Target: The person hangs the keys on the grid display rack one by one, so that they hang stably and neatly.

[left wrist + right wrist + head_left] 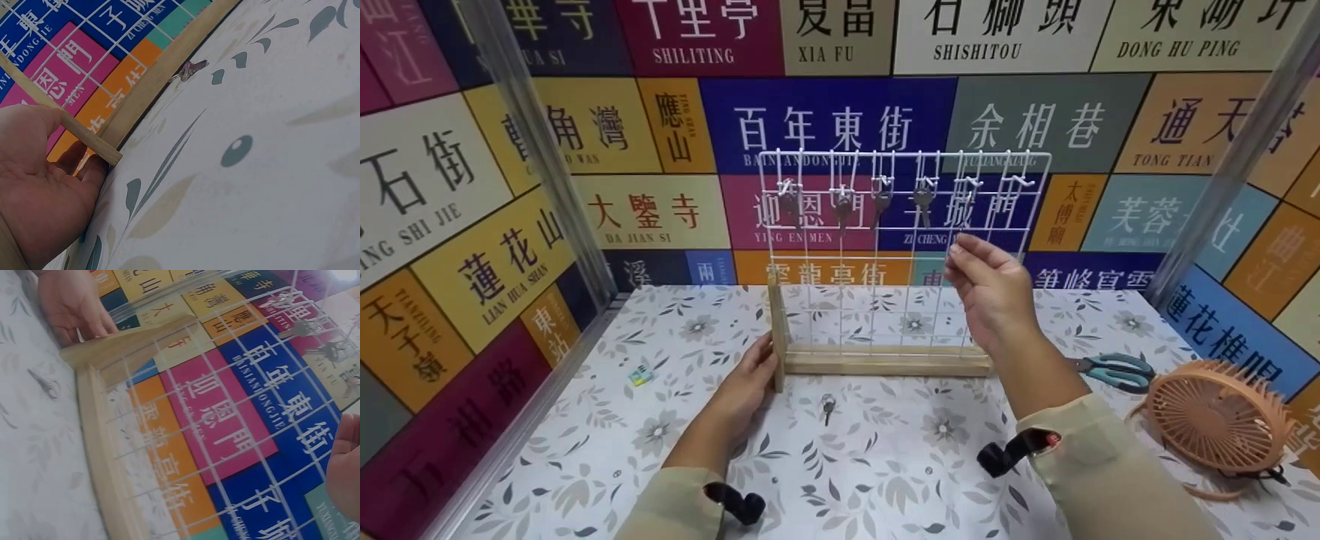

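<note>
A white wire grid rack (840,257) stands upright on a wooden base (885,365). My left hand (746,382) holds the rack's wooden side piece (90,139) at its lower left, fingers and thumb on either side. Several hooks line the top of the grid, and keys (844,201) hang from those toward the left. My right hand (994,289) is raised before the right part of the grid, thumb and forefinger together just below a hook (969,182). I cannot tell what is between those fingertips. Another key (829,409) lies on the table in front of the base.
Teal-handled scissors or pliers (1117,371) lie right of the rack, beside an orange fan (1219,420). A small green-and-yellow packet (641,374) lies at the left on the floral tablecloth (585,450). Colourful sign-covered walls (840,112) and clear posts surround the table.
</note>
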`<state>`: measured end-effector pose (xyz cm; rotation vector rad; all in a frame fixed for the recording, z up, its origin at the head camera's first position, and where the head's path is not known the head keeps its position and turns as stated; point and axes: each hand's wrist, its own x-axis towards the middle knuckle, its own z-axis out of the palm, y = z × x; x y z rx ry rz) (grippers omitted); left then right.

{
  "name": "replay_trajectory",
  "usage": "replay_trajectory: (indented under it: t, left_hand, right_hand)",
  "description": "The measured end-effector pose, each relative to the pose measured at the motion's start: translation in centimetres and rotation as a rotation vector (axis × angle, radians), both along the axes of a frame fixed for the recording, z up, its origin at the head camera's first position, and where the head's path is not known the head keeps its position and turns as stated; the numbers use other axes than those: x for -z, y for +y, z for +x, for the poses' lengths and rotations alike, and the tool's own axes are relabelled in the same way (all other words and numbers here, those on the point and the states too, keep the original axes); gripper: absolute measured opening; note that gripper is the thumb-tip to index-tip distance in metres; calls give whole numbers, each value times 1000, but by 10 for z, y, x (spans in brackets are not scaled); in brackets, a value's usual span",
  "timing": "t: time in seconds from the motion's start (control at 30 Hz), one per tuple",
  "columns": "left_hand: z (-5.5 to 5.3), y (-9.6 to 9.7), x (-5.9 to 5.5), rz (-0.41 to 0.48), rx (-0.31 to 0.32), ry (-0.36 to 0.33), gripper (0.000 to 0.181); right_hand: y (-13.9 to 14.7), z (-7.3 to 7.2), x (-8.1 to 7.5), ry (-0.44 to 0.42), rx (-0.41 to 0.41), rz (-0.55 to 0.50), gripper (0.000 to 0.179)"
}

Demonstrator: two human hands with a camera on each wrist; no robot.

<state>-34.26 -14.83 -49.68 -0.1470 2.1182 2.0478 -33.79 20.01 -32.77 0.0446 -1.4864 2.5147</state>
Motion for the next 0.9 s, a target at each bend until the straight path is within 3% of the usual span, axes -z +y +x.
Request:
replay_trajectory:
  t: [0.43, 0.9]
  left_hand:
    - [0, 4, -2, 38, 11, -8, 48]
    - [0, 1, 0, 40, 3, 5, 50]
  right_hand:
    - [-52, 8, 69, -85, -124, 28, 13]
    - [-110, 11, 98, -96, -235, 27, 17]
